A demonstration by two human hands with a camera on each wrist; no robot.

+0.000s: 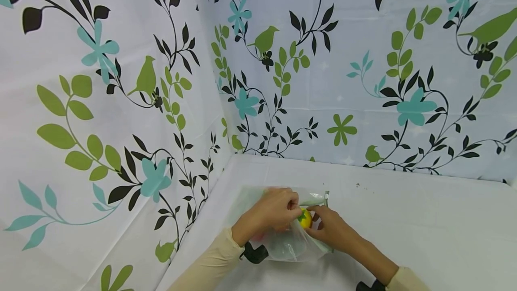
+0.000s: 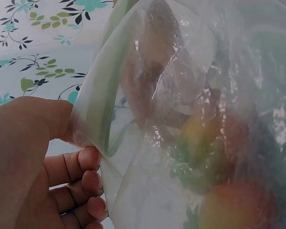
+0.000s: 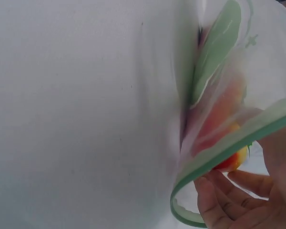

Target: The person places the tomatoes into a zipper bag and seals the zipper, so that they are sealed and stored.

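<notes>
A clear zip bag with a pale green edge lies on the white table, its mouth toward the right. My left hand pinches the bag's rim between thumb and forefinger, the other fingers curled beside it. At the mouth, my right hand has thumb and fingers around a yellow-and-red fruit with a green leafy top. In the right wrist view, the fingertips meet this fruit just inside the green zip edge. Through the film, the left wrist view shows another reddish fruit inside.
The white table stretches off to the right. White cloth with leaves and birds hangs behind it and along the left. Dark straps sit at both wrists.
</notes>
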